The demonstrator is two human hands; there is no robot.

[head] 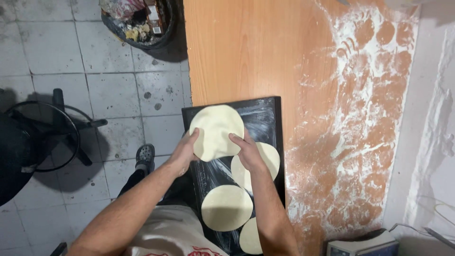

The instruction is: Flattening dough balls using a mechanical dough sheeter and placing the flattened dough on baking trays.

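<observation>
Both hands grip one pale round flat dough disc (pixel 215 130) over the far end of a black rectangular baking tray (pixel 265 116). L hand (pixel 185 151) pinches its left edge, R hand (pixel 246 151) its right edge. Three more pale dough rounds (pixel 226 207) lie on the tray nearer the person. Tray sits on a flour-dusted orange wooden table (pixel 265 52).
</observation>
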